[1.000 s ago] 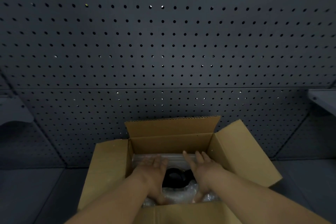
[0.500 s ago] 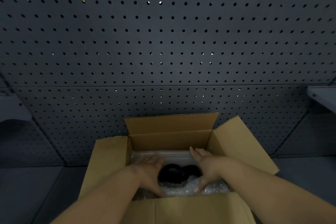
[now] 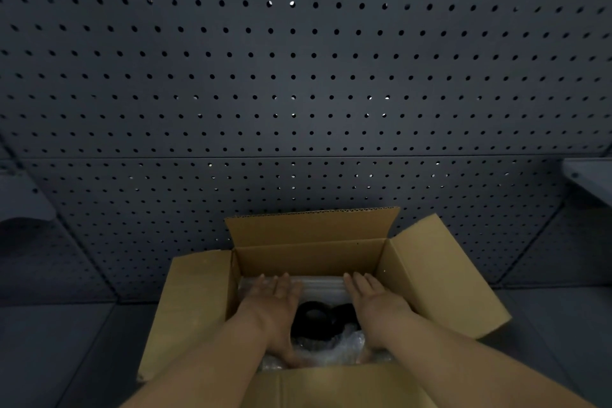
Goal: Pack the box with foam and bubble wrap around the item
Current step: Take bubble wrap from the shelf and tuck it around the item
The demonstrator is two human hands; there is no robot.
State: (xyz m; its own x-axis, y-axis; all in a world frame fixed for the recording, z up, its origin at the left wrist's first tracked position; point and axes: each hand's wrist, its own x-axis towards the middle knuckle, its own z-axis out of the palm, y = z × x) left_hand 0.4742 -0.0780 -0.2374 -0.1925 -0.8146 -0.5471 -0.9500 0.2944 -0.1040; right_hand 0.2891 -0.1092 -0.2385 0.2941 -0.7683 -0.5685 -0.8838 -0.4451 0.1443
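Note:
An open cardboard box [image 3: 311, 258] stands on the dark bench with all flaps spread out. Inside lies a black round item [image 3: 318, 318] on clear bubble wrap [image 3: 334, 346], with white foam [image 3: 323, 285] along the far wall. My left hand [image 3: 273, 303] lies flat, palm down, just left of the item. My right hand [image 3: 374, 303] lies flat just right of it. Both have fingers stretched toward the far wall and hold nothing. The hands hide the item's sides.
A dark pegboard wall [image 3: 298, 76] rises right behind the box. Grey shelf brackets jut out at the left [image 3: 23, 199] and the right [image 3: 589, 175]. The box's side flaps [image 3: 443, 275] hang out over the bench.
Both hands moved apart half a second ago and uncovered the black item, then straightened to lie flat on either side of it. The view tilted slightly.

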